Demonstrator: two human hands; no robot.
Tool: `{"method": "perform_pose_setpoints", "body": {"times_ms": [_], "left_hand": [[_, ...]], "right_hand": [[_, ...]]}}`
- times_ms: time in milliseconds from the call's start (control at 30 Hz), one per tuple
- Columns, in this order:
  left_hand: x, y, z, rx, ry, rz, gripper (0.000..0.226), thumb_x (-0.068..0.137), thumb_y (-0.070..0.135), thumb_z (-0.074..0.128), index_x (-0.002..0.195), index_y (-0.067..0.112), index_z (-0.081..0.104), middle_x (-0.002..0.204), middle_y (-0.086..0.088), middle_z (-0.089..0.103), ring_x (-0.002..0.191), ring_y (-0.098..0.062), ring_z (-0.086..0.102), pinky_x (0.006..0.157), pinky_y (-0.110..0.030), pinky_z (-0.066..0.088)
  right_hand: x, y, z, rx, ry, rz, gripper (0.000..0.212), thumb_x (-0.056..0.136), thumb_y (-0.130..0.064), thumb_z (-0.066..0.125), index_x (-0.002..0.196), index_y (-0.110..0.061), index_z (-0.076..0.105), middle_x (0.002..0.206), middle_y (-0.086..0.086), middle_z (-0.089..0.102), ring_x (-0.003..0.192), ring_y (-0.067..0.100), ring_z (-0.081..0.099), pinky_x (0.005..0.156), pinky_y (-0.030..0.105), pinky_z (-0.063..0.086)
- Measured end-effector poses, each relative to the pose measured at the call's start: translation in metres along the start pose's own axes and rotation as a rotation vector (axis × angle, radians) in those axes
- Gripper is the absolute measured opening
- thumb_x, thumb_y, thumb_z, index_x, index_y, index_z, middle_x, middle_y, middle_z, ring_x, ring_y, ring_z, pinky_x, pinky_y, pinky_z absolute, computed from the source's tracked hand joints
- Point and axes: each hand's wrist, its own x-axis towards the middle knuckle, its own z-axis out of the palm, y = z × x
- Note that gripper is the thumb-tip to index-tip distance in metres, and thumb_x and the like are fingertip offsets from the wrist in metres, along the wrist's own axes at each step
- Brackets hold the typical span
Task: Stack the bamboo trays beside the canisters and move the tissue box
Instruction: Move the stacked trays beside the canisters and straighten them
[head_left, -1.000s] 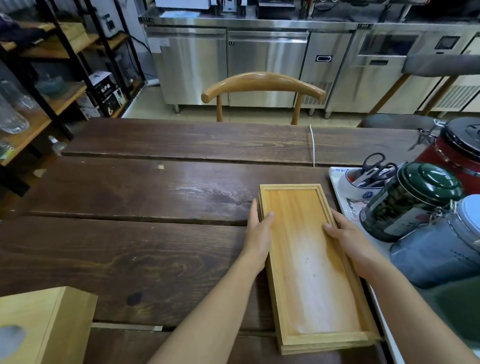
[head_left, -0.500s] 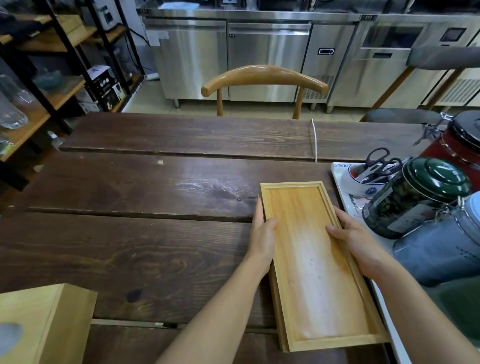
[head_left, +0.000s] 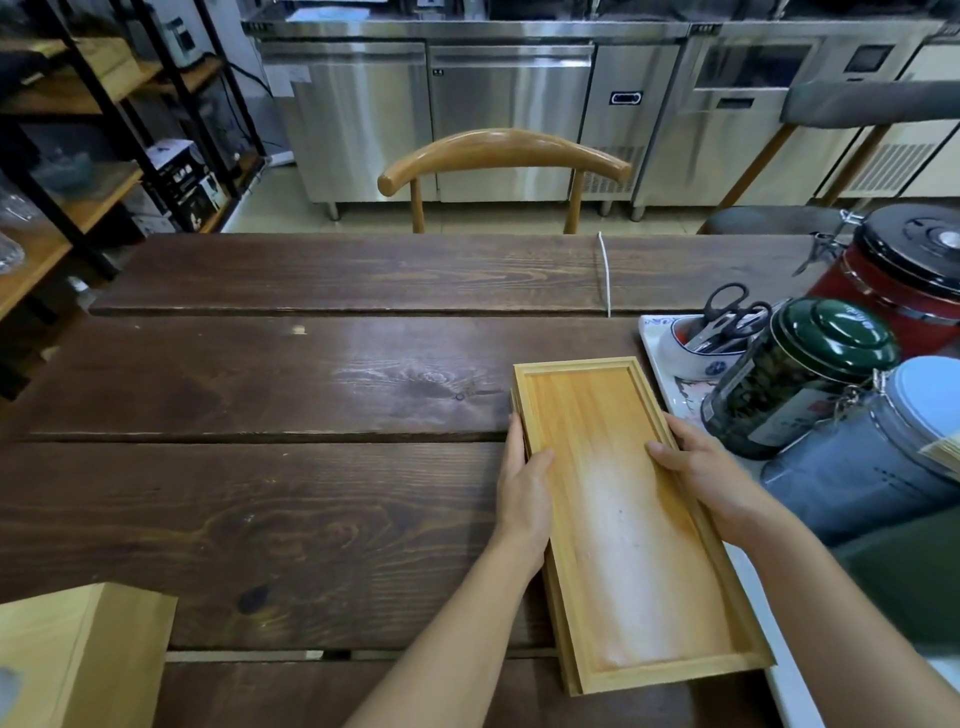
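Note:
A stack of bamboo trays (head_left: 623, 530) lies lengthwise on the dark wooden table (head_left: 311, 405), just left of the canisters. My left hand (head_left: 524, 488) grips the stack's left long edge, thumb over the rim. My right hand (head_left: 706, 478) holds the right long edge the same way. To the right stand a green-lidded canister (head_left: 795, 374), a grey jar (head_left: 872, 473) and a red canister with a black lid (head_left: 904, 280). The bamboo tissue box (head_left: 78, 660) sits at the table's near left corner, partly cut off by the frame.
A white tray (head_left: 660, 332) under the canisters holds a bowl with scissors (head_left: 727, 317). A wooden chair (head_left: 504, 156) stands at the table's far side, steel cabinets behind it. Black shelving (head_left: 78, 156) lines the left. A white cord (head_left: 604, 275) lies across the far plank.
The stack has been squared up between my hands, its lower trays now nearly hidden under the top one. My view has tilted down a little.

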Motion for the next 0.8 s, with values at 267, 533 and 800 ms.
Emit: {"method": "perform_pose_setpoints", "body": {"times_ms": [267, 533, 800], "left_hand": [[-0.004, -0.004, 0.015, 0.033, -0.040, 0.002, 0.060, 0.092, 0.019, 0.047, 0.144, 0.042, 0.029, 0.138, 0.001, 0.052, 0.121, -0.017, 0.052, 0.106, -0.045, 0.041], [-0.011, -0.012, 0.014, 0.044, -0.051, 0.020, 0.057, 0.094, 0.019, 0.046, 0.143, 0.044, 0.029, 0.140, 0.003, 0.051, 0.124, -0.017, 0.050, 0.109, -0.046, 0.038], [-0.011, -0.010, 0.019, 0.061, -0.084, 0.023, 0.056, 0.096, 0.021, 0.044, 0.144, 0.042, 0.025, 0.143, 0.002, 0.047, 0.127, -0.018, 0.047, 0.109, -0.048, 0.037]], "right_hand": [[-0.017, -0.001, -0.016, -0.120, 0.120, -0.125, 0.037, 0.089, -0.007, 0.051, 0.125, -0.018, 0.052, 0.094, -0.012, 0.061, 0.086, 0.004, 0.057, 0.071, 0.023, 0.046], [-0.028, 0.004, -0.016, -0.148, 0.186, -0.147, 0.030, 0.089, -0.008, 0.053, 0.118, -0.011, 0.058, 0.096, -0.001, 0.066, 0.080, 0.000, 0.058, 0.065, 0.016, 0.042], [-0.033, 0.006, -0.017, -0.204, 0.279, -0.147, 0.033, 0.088, -0.011, 0.054, 0.121, -0.007, 0.057, 0.086, -0.012, 0.062, 0.077, -0.003, 0.053, 0.066, 0.018, 0.042]]}}
